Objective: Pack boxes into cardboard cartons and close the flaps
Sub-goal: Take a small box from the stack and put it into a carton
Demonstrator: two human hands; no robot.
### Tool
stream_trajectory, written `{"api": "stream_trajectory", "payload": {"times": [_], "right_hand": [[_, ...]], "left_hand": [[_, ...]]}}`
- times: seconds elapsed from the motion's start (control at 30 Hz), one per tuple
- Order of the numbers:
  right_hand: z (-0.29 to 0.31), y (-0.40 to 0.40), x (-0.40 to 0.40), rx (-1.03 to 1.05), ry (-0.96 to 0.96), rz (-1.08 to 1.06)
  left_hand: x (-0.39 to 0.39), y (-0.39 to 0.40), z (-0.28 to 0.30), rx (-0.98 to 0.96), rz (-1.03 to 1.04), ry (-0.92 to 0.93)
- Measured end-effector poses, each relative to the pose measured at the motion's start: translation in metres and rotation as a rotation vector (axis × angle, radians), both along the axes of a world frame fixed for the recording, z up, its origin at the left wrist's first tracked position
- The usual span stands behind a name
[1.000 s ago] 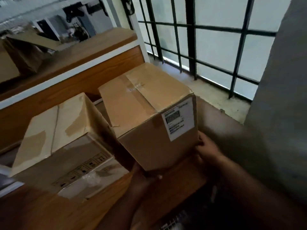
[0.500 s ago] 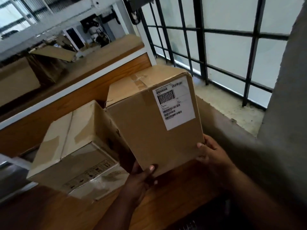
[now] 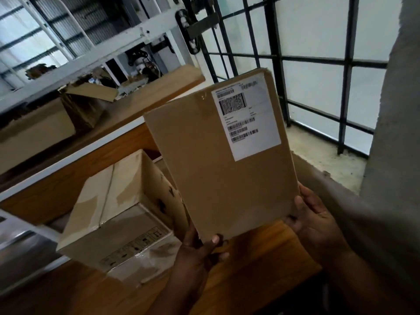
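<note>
A brown cardboard box [image 3: 218, 169] is held up off the wooden table [image 3: 256, 264], its broad face with a white shipping label [image 3: 246, 117] turned toward the camera. The left hand [image 3: 197, 248] grips its lower left corner with the thumb on the front face, and the right hand [image 3: 313, 223] holds the lower right edge. To the left, a taped carton [image 3: 113, 214] sits closed on the table, with a black window grille [image 3: 281, 57] behind.

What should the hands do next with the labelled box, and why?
Probably set the labelled box back down on the wooden table. The left hand and right hand grip only its bottom corners, it is tilted up clear of the table, and the taped box beside it leaves space.
</note>
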State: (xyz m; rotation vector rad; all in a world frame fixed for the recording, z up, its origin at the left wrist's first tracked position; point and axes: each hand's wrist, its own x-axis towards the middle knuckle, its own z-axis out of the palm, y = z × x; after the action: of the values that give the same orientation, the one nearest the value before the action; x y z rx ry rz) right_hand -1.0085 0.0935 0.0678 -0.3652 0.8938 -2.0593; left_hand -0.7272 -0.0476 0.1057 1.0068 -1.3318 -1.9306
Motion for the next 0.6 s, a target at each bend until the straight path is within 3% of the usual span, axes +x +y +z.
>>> {"api": "stream_trajectory", "payload": {"times": [0.2, 0.4, 0.6], "right_hand": [[0.019, 0.020, 0.034, -0.098, -0.055, -0.142], [0.088, 0.031, 0.080, -0.215, 0.219, -0.115], [0.156, 0.019, 0.204, -0.364, 0.357, -0.022]], "left_hand": [[0.015, 0.011, 0.034, -0.158, -0.083, 0.074], [0.072, 0.013, 0.080, -0.221, -0.114, 0.183], [0.199, 0.005, 0.137, -0.407, -0.026, 0.259]]}}
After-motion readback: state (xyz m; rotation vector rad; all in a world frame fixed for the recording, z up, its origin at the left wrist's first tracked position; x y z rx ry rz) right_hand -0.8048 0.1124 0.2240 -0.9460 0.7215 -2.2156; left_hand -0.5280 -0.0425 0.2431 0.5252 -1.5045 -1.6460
